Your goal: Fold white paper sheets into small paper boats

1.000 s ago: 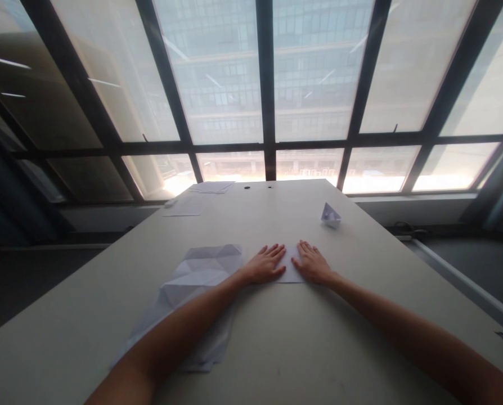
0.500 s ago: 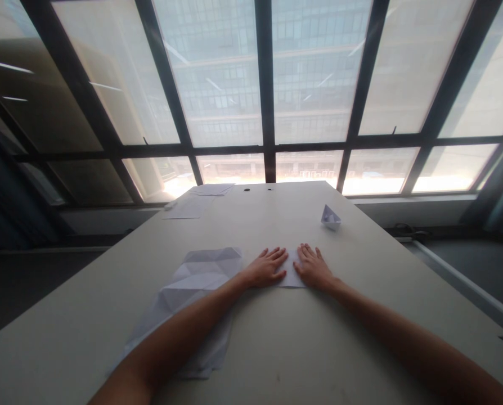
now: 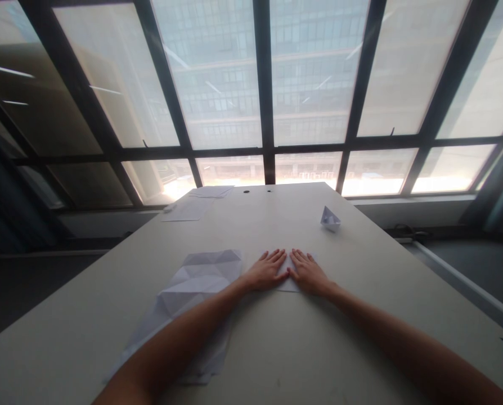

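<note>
A folded sheet of white paper [image 3: 288,286] lies flat on the table, mostly covered by my two hands. My left hand [image 3: 267,271] rests palm down on its left part, fingers stretched out. On its right part my right hand [image 3: 308,273] lies flat too, with its thumb close to or touching the left one. Under and beside my left forearm are creased white sheets [image 3: 207,275]. Beyond my right hand stands a small folded paper boat [image 3: 330,219].
The white table [image 3: 272,354] runs away toward a large window [image 3: 310,73] with dark frames. Flat white sheets [image 3: 186,211] lie at its far left. Two dark holes, one of them a round hole [image 3: 246,192], sit near the far edge. Curtains hang at both sides.
My right hand has slid left across the folded paper, so the gap between my hands is narrower. My left hand stays about where it was.
</note>
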{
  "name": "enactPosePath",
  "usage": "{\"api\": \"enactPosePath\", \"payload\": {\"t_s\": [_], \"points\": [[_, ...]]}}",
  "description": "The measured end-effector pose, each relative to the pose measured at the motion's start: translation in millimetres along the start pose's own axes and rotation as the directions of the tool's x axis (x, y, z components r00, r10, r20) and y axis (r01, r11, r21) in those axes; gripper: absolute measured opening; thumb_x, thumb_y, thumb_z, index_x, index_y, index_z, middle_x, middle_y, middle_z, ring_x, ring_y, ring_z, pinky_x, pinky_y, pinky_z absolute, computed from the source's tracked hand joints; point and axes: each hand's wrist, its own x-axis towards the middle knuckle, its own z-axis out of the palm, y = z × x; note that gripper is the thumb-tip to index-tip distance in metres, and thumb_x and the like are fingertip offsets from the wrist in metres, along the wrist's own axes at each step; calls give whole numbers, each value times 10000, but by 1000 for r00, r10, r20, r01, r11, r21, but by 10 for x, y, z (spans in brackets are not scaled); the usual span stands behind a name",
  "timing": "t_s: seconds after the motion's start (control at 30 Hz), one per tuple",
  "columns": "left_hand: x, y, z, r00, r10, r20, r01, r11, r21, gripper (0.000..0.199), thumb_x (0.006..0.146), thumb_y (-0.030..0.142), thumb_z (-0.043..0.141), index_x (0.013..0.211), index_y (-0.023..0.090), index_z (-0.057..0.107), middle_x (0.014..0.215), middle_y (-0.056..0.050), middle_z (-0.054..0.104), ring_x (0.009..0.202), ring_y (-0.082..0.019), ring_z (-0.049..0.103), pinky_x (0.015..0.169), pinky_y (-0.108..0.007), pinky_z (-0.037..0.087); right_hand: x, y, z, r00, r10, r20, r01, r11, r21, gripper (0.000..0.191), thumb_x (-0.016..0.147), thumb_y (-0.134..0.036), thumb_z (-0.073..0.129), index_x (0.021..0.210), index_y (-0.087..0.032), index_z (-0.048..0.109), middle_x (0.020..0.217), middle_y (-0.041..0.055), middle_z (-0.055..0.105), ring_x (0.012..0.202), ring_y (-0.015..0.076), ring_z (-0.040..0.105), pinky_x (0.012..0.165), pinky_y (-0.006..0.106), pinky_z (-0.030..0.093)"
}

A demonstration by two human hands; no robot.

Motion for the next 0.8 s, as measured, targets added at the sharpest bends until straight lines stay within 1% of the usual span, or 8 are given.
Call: {"api": "enactPosePath", "payload": {"t_s": [0.2,0.33,0.43,0.57,0.67,0.73,0.8], "points": [[-26,-101,28,996,-88,8,88,996,17,842,960,716,187,1588,155,180,1646,-125,143,1530,-255,101,1224,-468,93,-4,126,9,993,115,-22,-115,993,-23,720,991,-473,286,1550,-20,270,1627,162,206,1516,259,142,1220,439,70],[-63,-139,22,983,-184,0,184,983,26,884,946,727,183,1575,106,202,1642,-162,136,1530,-271,96,1223,-491,90,-10,216,5,980,194,-44,-196,980,-44,727,989,-470,278,1545,-1,267,1626,171,202,1516,263,140,1219,446,69],[-66,-138,33,972,-234,-14,235,972,30,863,951,708,203,1569,107,227,1639,-169,146,1529,-282,97,1220,-515,94,-9,234,13,978,202,-59,-206,977,-51,720,988,-463,278,1540,-1,282,1620,176,221,1511,267,158,1218,447,73],[-51,-119,53,968,-248,-46,250,968,22,810,965,659,256,1559,109,260,1631,-177,184,1526,-287,119,1214,-545,102,-8,222,9,979,191,-65,-194,980,-44,705,990,-449,289,1532,1,301,1614,187,236,1510,274,163,1217,454,78],[-45,-97,53,974,-212,-78,214,977,21,717,980,586,317,1550,152,298,1624,-152,230,1521,-286,148,1209,-578,60,-21,187,-12,985,159,-64,-161,986,-30,671,987,-419,316,1530,-25,324,1616,184,234,1511,278,157,1217,468,71],[-43,-70,44,989,-128,-75,129,992,12,647,995,528,330,1548,195,311,1623,-115,253,1519,-263,166,1217,-560,42,-34,145,-23,993,103,-60,-104,994,-18,646,979,-398,347,1522,-47,354,1613,176,249,1511,274,159,1218,472,49],[-43,-32,31,998,-28,-57,27,1000,-15,621,1009,504,312,1559,217,289,1626,-84,254,1517,-229,181,1231,-502,77,-46,92,-26,999,19,-46,-19,1000,8,636,971,-382,372,1521,-64,362,1610,162,268,1509,255,175,1223,451,43]]}}
